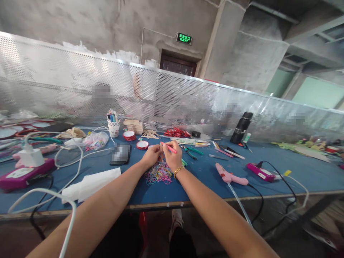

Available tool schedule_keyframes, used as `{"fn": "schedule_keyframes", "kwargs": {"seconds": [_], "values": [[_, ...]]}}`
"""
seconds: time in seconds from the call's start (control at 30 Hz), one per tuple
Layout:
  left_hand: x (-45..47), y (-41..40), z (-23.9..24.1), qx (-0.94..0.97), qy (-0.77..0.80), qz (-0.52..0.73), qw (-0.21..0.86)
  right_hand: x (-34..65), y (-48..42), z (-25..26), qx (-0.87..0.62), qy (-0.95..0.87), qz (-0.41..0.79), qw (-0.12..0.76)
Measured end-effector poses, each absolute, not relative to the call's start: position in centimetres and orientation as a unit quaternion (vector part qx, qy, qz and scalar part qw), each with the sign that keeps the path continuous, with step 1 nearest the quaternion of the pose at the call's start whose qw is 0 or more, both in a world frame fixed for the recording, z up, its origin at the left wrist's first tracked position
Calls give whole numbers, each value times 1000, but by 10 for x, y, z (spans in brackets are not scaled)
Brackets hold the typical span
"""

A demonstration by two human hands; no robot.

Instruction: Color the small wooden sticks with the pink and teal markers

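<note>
My right hand (172, 157), with a gold chain bracelet at the wrist, is closed around a pink pen (171, 148). The pen slants up to the right out of my fingers. Close beside it, my left hand (151, 157) has its fingers pressed together near the pen's lower end. Whatever my left fingers hold is too small and covered to make out. Just below both hands lies a loose heap of thin multicoloured cords (159, 173) on the blue table (199, 186). A round red-rimmed white disc (142, 144) lies beyond my left hand.
A pink glue gun (231, 175) and a purple power strip (260, 172) are at the right. Pliers (190, 153) and red pieces (177, 132) lie behind my hands. A phone (120, 154), white paper (92, 184), cables and a pen cup (113, 127) are leftward. A black bottle (242, 128) stands by the perforated screen (185, 93).
</note>
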State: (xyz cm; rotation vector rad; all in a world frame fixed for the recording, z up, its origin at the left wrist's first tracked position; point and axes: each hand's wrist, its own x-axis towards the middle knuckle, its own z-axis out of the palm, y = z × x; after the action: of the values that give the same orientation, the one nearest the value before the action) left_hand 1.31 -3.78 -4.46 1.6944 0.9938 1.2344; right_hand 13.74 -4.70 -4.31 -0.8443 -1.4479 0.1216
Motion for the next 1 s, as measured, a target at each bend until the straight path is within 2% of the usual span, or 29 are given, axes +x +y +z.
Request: {"fn": "schedule_keyframes", "kwargs": {"seconds": [0.73,1.0], "values": [[11,-26,-53,659,379,497,419,143,-41,-45,-386,-632,56,670],[7,-25,-56,669,391,487,403,141,-40,-53,-405,-659,77,629]]}}
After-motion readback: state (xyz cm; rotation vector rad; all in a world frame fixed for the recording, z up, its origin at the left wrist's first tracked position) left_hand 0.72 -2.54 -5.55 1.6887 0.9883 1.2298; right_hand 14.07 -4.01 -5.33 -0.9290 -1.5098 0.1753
